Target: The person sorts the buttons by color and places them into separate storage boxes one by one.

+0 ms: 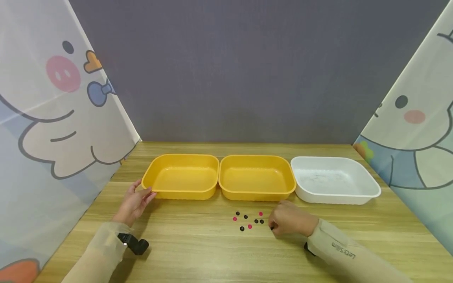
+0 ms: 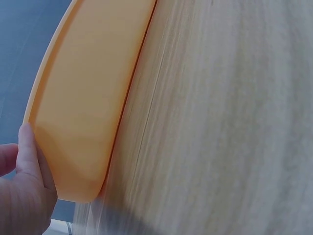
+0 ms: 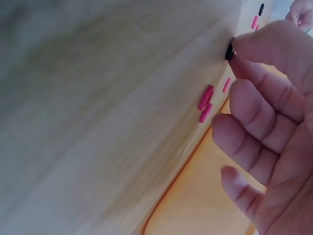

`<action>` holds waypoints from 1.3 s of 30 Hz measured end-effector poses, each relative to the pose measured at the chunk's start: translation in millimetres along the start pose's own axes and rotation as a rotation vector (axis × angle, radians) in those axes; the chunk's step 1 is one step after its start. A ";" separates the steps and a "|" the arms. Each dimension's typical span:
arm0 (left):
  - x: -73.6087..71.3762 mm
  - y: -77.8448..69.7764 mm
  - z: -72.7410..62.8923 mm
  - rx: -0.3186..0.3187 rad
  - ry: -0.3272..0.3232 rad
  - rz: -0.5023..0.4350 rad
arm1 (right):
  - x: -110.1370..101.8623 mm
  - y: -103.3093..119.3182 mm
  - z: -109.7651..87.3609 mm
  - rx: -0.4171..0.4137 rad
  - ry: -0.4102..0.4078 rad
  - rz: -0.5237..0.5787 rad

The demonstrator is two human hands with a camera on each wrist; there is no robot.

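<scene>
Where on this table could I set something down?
Bare table lies between the left hand and the small discs, and nearer, between the sleeves. It's crowded at the discs, where the right hand pinches one, and along the row of trays.

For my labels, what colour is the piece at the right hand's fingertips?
Black; the piece shows best in the right wrist view.

Head view looks forward, down over the table (image 1: 198, 243) — each wrist view shares it, close-up.
</scene>
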State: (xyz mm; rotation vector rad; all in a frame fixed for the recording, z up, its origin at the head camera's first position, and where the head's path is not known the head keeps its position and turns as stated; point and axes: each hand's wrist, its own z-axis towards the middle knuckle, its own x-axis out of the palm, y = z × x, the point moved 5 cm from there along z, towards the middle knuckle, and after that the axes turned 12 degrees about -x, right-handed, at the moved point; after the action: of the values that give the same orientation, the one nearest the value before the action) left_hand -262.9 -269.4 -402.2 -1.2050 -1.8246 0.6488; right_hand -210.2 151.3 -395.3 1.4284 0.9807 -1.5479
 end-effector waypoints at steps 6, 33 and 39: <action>-0.6 1.1 -0.7 -0.017 0.008 -0.018 | 4.0 0.3 0.7 0.049 0.051 0.016; -0.5 1.8 2.4 0.057 -0.055 0.108 | -32.7 -10.2 -3.0 0.010 -0.183 0.120; -0.1 1.5 3.3 0.072 -0.074 0.132 | -44.8 -11.2 -0.8 -0.067 -0.329 -0.092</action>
State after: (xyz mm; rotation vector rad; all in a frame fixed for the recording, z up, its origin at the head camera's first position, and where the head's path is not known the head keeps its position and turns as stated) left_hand -264.9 -268.8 -405.1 -1.2765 -1.7770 0.8365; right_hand -218.1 158.5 -350.4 1.0513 0.8977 -1.7332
